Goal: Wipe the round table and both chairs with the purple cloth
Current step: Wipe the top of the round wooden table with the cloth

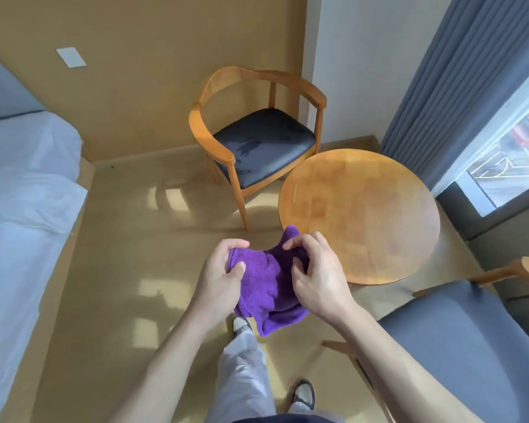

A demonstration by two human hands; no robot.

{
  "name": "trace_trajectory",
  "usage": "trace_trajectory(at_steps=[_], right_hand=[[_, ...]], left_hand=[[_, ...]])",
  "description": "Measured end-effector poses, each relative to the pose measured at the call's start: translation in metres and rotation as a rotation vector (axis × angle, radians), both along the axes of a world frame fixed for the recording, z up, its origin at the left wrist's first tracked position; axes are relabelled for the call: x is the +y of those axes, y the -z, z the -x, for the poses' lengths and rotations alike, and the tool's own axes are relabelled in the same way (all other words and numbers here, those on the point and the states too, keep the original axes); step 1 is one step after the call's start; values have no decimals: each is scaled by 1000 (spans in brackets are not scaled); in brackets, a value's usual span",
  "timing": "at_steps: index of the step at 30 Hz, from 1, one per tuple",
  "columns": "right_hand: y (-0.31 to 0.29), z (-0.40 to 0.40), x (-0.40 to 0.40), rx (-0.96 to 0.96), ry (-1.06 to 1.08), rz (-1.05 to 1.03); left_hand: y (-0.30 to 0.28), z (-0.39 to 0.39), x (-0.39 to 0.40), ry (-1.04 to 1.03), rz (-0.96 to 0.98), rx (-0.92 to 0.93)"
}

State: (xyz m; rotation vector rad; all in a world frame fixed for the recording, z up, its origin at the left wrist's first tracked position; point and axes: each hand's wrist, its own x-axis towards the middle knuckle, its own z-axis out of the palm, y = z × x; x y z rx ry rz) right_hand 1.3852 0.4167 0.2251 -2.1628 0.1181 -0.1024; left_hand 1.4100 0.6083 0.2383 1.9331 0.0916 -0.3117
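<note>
The purple fleece cloth [264, 282] is held in the air between both hands, in front of the person's body and above the beige floor [129, 270], clear of all furniture. The left hand [223, 276] is closed on the cloth's left edge, with the thumb pressed on top of the fabric and the fingers curled beneath it. The right hand [316, 270] grips the bunched right portion with fingers bent and partly spread; one corner of the cloth stands up above this hand, and the lower edge hangs down below both wrists. The round wooden table [359, 215] stands just ahead and to the right of the hands, its top bare; the cloth is near its front-left rim but not touching it. The far wooden armchair with a dark seat cushion [257, 135] stands beyond the table against the tan wall [135, 56]. The near armchair with a grey seat cushion [458, 346] is at the lower right, just beside the right forearm. A bed with white linen [22, 193] occupies the left edge. A grey curtain [471, 71] hangs at the upper right beside a window [513, 154].
</note>
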Motion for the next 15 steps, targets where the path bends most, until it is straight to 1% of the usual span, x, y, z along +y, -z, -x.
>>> trace_trajectory(at_steps=[2, 7, 9, 11, 15], right_hand=[[12, -31, -5, 44, 36, -5], [36, -100, -30, 173, 207, 0], [43, -124, -45, 235, 277, -9], [52, -142, -63, 261, 362, 1], [66, -156, -89, 312, 490, 0]], left_hand=[[12, -39, -8, 26, -14, 47], [39, -139, -37, 122, 1, 173], [48, -176, -53, 233, -32, 251], [57, -214, -73, 377, -72, 274], [71, -270, -127, 588, -195, 318]])
